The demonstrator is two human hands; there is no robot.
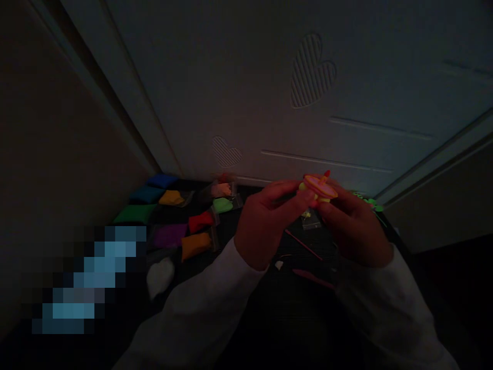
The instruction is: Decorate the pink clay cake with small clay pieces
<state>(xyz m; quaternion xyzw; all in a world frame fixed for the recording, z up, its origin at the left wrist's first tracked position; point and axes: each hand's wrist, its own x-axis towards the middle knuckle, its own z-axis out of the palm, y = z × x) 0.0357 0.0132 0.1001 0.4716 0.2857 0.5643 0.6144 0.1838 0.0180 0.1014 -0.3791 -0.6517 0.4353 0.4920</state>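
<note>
Dark counter (277,313) carries coloured packets (196,246), to the left of the left hand (264,218). This hand and the right hand (356,223) together grasp one small colourful piece (320,186).

No lettering, brand or number can be read. The only signs are on the pale panel (215,77): a large striped heart (313,74) above the fingers (307,197) and a smaller striped heart (226,152) to their upper left.

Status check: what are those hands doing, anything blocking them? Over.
Left hand, right hand: both gripping the model. Model raised off the table. Nothing seen blocking; pink stick lies below.
</note>
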